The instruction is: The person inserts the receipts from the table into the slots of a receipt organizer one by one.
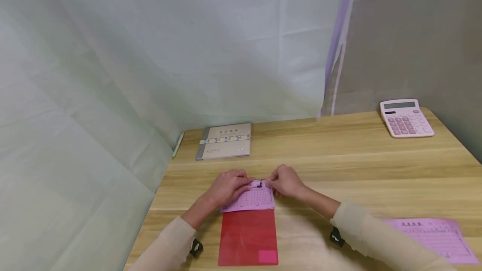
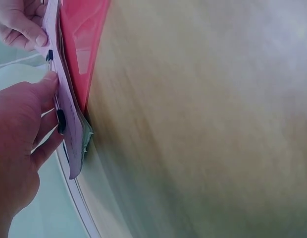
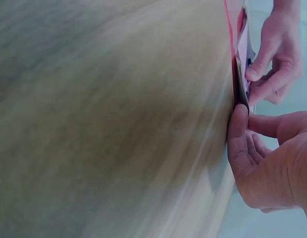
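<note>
A red folder [image 1: 248,237] lies on the table with a stack of pink printed forms [image 1: 250,199] over its upper part. Across the top of the forms runs a thin metal clip with black ends [image 2: 61,121]. My left hand [image 1: 229,187] holds this clip, its thumb on the metal bar and its fingertips by one black end in the left wrist view. At the upper right corner, my right hand [image 1: 285,181] pinches the edge of the forms between thumb and fingers. In the right wrist view, the right fingertips [image 3: 239,116] hide that corner.
Another pink form [image 1: 433,237] lies at the right, partly beneath the right sleeve. A white calculator [image 1: 404,120] sits at the back right. Toward the back left are a banded notebook [image 1: 226,142] and a pale green pen [image 1: 178,145]. Curtains hang behind the table.
</note>
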A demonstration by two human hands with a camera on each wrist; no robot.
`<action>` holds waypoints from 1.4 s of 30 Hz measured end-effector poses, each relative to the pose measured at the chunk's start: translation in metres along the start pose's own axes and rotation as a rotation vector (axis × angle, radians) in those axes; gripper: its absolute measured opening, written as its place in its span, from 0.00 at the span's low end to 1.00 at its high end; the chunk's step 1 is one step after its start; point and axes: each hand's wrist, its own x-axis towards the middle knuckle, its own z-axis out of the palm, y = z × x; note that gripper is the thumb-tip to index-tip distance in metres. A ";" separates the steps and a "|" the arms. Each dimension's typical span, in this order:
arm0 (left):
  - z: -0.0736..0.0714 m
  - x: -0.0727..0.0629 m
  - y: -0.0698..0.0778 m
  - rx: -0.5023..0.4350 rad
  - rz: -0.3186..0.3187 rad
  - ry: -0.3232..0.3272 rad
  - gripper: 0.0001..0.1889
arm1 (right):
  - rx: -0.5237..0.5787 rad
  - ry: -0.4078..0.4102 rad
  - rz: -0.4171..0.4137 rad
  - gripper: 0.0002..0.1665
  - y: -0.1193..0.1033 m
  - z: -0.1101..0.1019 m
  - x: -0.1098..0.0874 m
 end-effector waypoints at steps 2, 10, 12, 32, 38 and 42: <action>0.000 0.000 0.000 0.008 -0.003 -0.002 0.16 | -0.010 0.018 -0.022 0.13 0.000 0.001 -0.001; 0.000 0.000 -0.003 -0.046 -0.025 -0.011 0.17 | 0.044 -0.032 0.055 0.09 -0.001 -0.009 0.003; 0.000 0.001 -0.005 -0.065 -0.027 -0.007 0.17 | 0.074 -0.041 0.079 0.07 -0.001 -0.017 0.005; -0.002 0.005 -0.010 -0.125 -0.058 -0.038 0.17 | 0.251 -0.095 -0.036 0.30 0.037 -0.154 -0.040; -0.002 0.004 -0.009 -0.132 -0.075 -0.046 0.18 | 0.190 -0.089 -0.090 0.30 0.062 -0.194 -0.069; -0.002 0.005 -0.009 -0.134 -0.076 -0.049 0.18 | 0.154 -0.081 -0.094 0.31 0.080 -0.217 -0.092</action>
